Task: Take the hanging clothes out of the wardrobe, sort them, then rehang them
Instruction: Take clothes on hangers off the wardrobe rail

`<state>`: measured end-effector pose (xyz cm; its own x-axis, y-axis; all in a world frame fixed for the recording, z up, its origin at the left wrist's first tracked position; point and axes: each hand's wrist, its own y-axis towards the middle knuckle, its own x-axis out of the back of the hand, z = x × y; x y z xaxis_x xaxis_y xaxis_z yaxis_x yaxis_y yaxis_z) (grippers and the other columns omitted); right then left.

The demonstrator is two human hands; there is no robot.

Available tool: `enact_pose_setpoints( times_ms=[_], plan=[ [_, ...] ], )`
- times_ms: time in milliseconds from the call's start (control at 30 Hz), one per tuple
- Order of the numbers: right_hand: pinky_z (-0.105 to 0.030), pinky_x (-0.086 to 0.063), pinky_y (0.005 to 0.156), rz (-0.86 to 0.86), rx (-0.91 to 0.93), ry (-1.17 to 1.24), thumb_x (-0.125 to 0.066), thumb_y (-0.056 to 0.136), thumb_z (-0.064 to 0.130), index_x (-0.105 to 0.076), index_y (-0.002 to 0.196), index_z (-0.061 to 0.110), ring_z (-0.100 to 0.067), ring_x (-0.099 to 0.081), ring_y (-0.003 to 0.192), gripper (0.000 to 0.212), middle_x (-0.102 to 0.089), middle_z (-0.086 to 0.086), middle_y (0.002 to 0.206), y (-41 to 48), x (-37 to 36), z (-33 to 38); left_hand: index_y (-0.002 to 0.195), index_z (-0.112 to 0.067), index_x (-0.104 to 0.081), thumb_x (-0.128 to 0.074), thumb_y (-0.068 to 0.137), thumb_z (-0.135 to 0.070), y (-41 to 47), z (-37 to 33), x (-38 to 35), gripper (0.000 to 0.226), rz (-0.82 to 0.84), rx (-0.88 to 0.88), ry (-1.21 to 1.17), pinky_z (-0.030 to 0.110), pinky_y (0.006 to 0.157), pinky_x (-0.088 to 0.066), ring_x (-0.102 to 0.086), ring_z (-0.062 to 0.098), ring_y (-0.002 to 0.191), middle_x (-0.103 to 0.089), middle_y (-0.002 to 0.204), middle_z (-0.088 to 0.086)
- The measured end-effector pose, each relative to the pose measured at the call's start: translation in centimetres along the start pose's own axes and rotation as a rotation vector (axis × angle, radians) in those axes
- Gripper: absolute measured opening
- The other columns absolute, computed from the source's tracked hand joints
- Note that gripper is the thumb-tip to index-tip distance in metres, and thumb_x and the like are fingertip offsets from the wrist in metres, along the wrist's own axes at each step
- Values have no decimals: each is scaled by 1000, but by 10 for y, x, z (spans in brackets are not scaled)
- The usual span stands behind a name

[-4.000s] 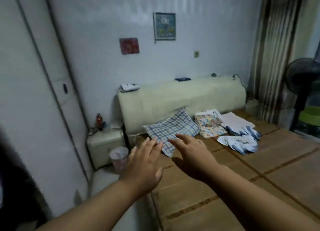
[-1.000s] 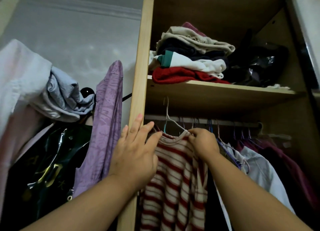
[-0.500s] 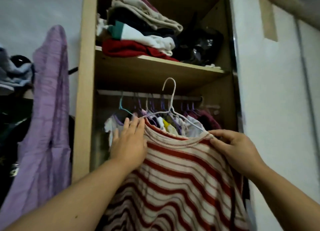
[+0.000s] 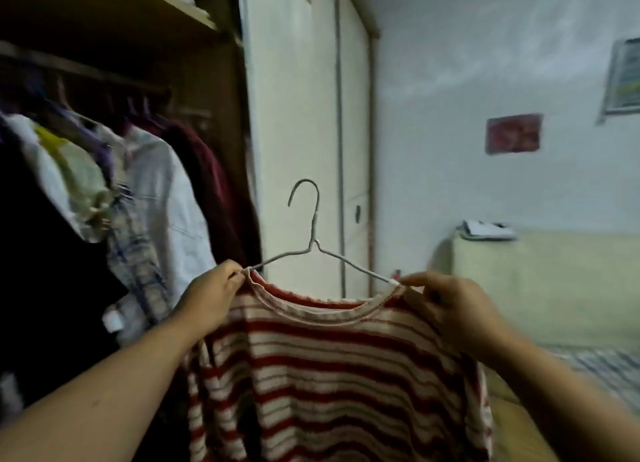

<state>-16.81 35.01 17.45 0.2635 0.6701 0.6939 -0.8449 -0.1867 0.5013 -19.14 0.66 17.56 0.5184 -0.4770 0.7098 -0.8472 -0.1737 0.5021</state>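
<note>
At nine o'clock the wardrobe (image 4: 221,91) is standing open with the other clothes (image 4: 162,191) crowding its rail. Just clear of it, the fingers of my left hand (image 4: 211,297) are pinching the left shoulder of the striped shirt (image 4: 329,375) where the wire hanger (image 4: 314,226) ends. The shirt is hanging in front of me toward six o'clock. I am judging it soft, light and floppy, apt to slip off the thin, springy wire if tilted, so I am taking it at both shoulders. At three o'clock of the collar, my right hand (image 4: 453,305) is pinching the other shoulder over the hanger's tip.
</note>
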Motion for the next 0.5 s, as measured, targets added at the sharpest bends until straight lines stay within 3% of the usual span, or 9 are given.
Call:
enact_pose_setpoints(
  times_ms=[133, 333, 500],
  plan=[
    [-24, -43, 67, -35, -283, -233, -54, 92, 40, -69, 105, 37, -12, -63, 85, 19, -72, 7, 98, -68, 6, -39, 89, -21, -59, -52, 95, -24, -22, -22, -70, 10, 179, -135, -116, 34, 75, -46, -60, 21, 84, -66, 86, 1],
    [-27, -41, 65, -87, -646, -312, -58, 90, 38, -72, 93, 28, -18, -63, 82, 18, -72, -1, 87, -186, -4, -41, 89, -23, -60, -53, 94, -25, -73, -43, -119, 9, 340, -333, -185, 30, 68, -36, -56, 23, 84, -66, 93, 5],
    [-29, -46, 69, -141, -883, -265, -60, 89, 35, -72, 89, 23, -19, -63, 83, 17, -70, -1, 85, -278, -19, -2, 96, -17, -62, -51, 95, -28, -121, -57, -128, 16, 421, -489, -202, 33, 70, -41, -57, 31, 91, -65, 100, 11]
  ],
)
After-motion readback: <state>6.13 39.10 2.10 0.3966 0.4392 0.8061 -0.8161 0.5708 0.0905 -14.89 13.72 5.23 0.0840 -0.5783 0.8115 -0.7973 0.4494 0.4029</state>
